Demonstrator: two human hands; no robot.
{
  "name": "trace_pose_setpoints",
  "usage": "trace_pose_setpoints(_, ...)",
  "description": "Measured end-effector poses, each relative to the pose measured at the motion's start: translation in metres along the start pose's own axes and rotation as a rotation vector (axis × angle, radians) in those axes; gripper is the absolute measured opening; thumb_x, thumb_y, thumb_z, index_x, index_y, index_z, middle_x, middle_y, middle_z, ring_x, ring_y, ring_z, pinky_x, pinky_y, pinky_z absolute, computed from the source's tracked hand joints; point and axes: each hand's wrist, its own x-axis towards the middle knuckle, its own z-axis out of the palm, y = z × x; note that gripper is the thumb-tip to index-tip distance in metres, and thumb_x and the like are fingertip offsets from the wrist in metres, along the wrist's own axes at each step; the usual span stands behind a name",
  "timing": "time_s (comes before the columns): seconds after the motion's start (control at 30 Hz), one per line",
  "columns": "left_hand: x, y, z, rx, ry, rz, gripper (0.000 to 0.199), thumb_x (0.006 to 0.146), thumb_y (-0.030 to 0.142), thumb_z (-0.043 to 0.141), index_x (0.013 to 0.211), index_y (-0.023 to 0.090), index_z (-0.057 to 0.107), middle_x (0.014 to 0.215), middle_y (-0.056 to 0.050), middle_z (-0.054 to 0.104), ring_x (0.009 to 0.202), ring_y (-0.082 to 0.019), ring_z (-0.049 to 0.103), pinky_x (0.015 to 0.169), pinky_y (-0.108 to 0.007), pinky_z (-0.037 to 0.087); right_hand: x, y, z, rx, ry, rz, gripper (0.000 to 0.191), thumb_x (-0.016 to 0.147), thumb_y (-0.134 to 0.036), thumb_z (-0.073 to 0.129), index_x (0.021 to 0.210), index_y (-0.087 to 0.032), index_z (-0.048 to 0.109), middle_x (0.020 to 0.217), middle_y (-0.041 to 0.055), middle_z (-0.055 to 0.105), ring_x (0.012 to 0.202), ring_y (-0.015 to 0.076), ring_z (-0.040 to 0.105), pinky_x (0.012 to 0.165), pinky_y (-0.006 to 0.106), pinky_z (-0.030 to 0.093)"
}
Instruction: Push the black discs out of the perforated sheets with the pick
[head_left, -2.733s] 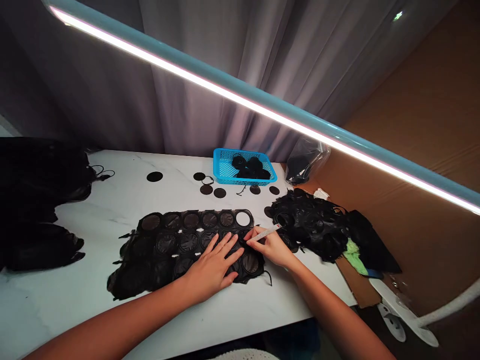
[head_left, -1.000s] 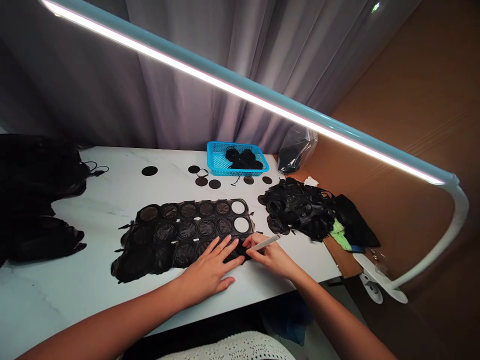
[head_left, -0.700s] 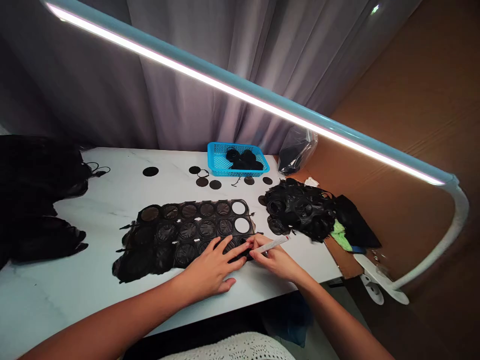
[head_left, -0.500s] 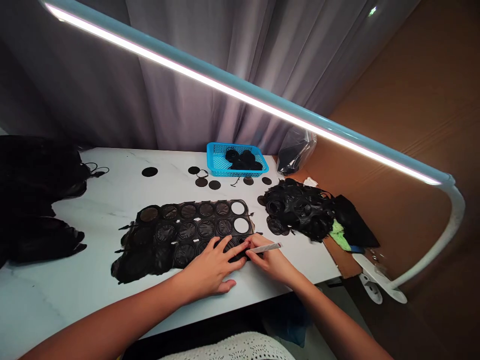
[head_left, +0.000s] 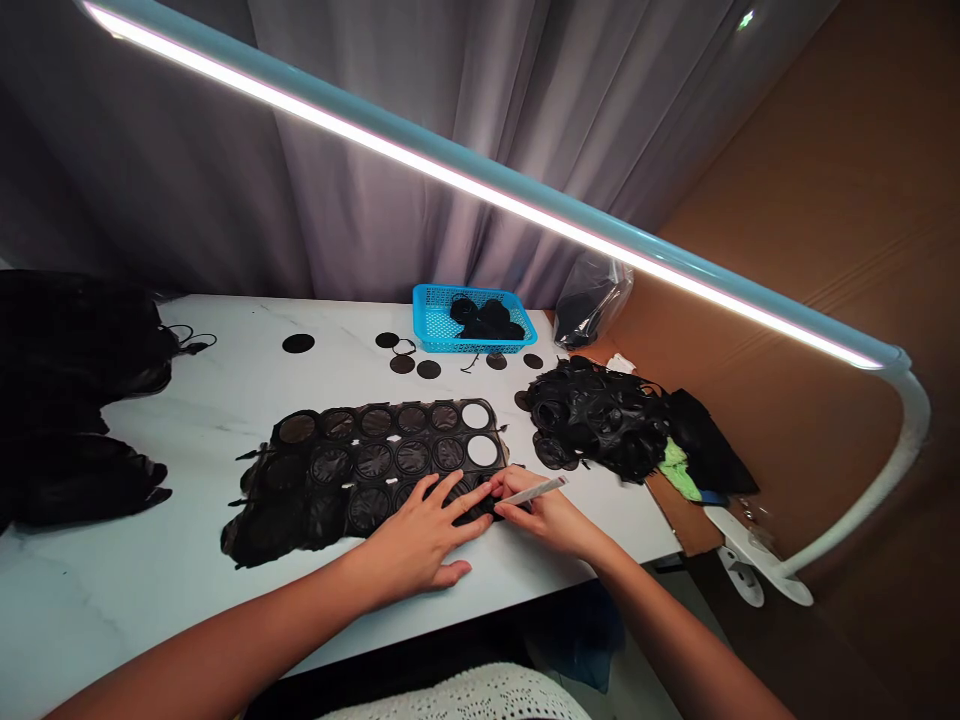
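Observation:
A black sheet with rows of round discs lies on the table. Two of its rings, at the upper right, show white through them. Spread over the sheet's near right part is my left hand, fingers apart and pressing down flat. My right hand is closed in a pinch around a slim pale knife-like tool, whose back end points up to the right. The tool's tip is at the sheet's near right corner, by my left index fingertip; the hands hide the discs there.
A blue basket holds black pieces at the back, with loose black discs in front. Heaped black discs lie right, near a green cloth. Large black bundles lie left. A lit lamp bar crosses overhead.
My right hand and the slim tool have shifted very slightly to the right. My left hand stays spread in the same place on the sheet.

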Motion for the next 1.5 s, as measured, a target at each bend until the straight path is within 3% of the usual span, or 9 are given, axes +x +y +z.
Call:
trace_pose_setpoints(0.3, 0.000, -0.001, 0.000, -0.046, -0.020, -0.013, 0.062, 0.085, 0.037, 0.063, 0.142, 0.031, 0.042, 0.159, -0.005, 0.024, 0.140, -0.042, 0.026, 0.108, -0.061, 0.023, 0.003, 0.001, -0.005, -0.077, -0.011, -0.069, 0.014, 0.094, -0.022, 0.054, 0.080, -0.020, 0.051, 0.097, 0.0045, 0.060, 0.088, 0.0171, 0.056, 0.076, 0.029, 0.047)
trace_pose_setpoints(0.53, -0.003, -0.003, 0.005, -0.132, -0.023, -0.044, 0.068, 0.084, 0.034, 0.065, 0.146, 0.034, 0.037, 0.162, -0.008, 0.006, 0.146, -0.039, 0.013, 0.113, -0.058, 0.016, -0.004, 0.005, 0.015, -0.539, -0.007, -0.239, 0.011, 0.093, -0.013, 0.048, 0.089, -0.019, 0.057, 0.105, 0.0105, 0.064, 0.096, 0.0233, 0.057, 0.083, 0.036, 0.048)
trace_pose_setpoints(0.73, -0.002, -0.003, 0.003, -0.167, -0.046, -0.055, 0.067, 0.085, 0.035, 0.066, 0.145, 0.035, 0.038, 0.162, -0.008, -0.003, 0.147, -0.037, 0.007, 0.115, -0.054, 0.012, -0.002, 0.046, -0.050, -0.585, 0.794, 0.118, 0.022, 0.096, -0.027, 0.038, 0.091, -0.020, 0.059, 0.089, 0.0096, 0.067, 0.083, 0.0225, 0.060, 0.078, 0.034, 0.046)
trace_pose_setpoints(0.9, -0.014, -0.001, 0.006, -0.134, 0.006, -0.029, 0.073, 0.086, 0.041, 0.065, 0.150, 0.032, 0.030, 0.162, -0.009, 0.001, 0.147, -0.034, 0.008, 0.116, -0.053, 0.013, -0.016, 0.061, -0.108, -0.696, 0.893, 0.335, 0.027, 0.085, -0.041, 0.048, 0.067, -0.021, 0.052, 0.069, 0.0058, 0.056, 0.067, 0.0223, 0.052, 0.063, 0.033, 0.040)
trace_pose_setpoints(1.03, -0.037, 0.000, 0.011, -0.060, 0.046, -0.074, 0.072, 0.090, 0.047, 0.060, 0.151, 0.025, 0.027, 0.160, -0.014, 0.013, 0.147, -0.031, 0.017, 0.117, -0.049, 0.014, -0.022, 0.036, -0.095, -0.608, 1.072, 0.205, 0.028, 0.085, -0.041, 0.054, 0.064, -0.022, 0.050, 0.075, 0.0048, 0.053, 0.077, 0.0227, 0.052, 0.068, 0.034, 0.043)
trace_pose_setpoints(1.1, -0.047, 0.000, 0.012, -0.032, 0.059, -0.102, 0.069, 0.092, 0.047, 0.057, 0.150, 0.024, 0.028, 0.160, -0.014, 0.017, 0.146, -0.030, 0.020, 0.117, -0.048, 0.017, -0.016, 0.019, -0.072, -0.361, 0.974, 0.153, 0.023, 0.086, -0.039, 0.057, 0.072, -0.021, 0.055, 0.081, 0.0053, 0.057, 0.076, 0.0205, 0.054, 0.067, 0.032, 0.044)
trace_pose_setpoints(1.2, -0.055, 0.001, 0.012, -0.018, 0.053, -0.119, 0.068, 0.093, 0.045, 0.056, 0.151, 0.025, 0.026, 0.160, -0.012, 0.018, 0.146, -0.029, 0.021, 0.116, -0.045, 0.022, 0.002, -0.003, -0.029, 0.039, 0.530, 0.115, 0.019, 0.087, -0.035, 0.059, 0.076, -0.019, 0.059, 0.088, 0.0061, 0.064, 0.076, 0.0184, 0.059, 0.067, 0.030, 0.047)
trace_pose_setpoints(1.3, -0.056, 0.001, 0.012, -0.022, 0.044, -0.128, 0.069, 0.092, 0.042, 0.059, 0.151, 0.026, 0.027, 0.160, -0.012, 0.016, 0.146, -0.029, 0.021, 0.116, -0.045, 0.024, 0.022, -0.013, 0.008, 0.139, 0.178, 0.042, 0.016, 0.087, -0.026, 0.060, 0.072, -0.019, 0.059, 0.087, 0.0045, 0.065, 0.081, 0.0178, 0.060, 0.072, 0.030, 0.047)
trace_pose_setpoints(1.5, -0.057, 0.003, 0.016, -0.060, 0.070, -0.137, 0.069, 0.091, 0.040, 0.061, 0.151, 0.029, 0.028, 0.161, -0.011, 0.014, 0.146, -0.029, 0.021, 0.116, -0.047, 0.024, 0.033, -0.011, 0.030, 0.087, 0.000, -0.021, 0.014, 0.085, -0.018, 0.061, 0.071, -0.019, 0.057, 0.090, 0.0031, 0.064, 0.080, 0.0154, 0.058, 0.071, 0.028, 0.045)
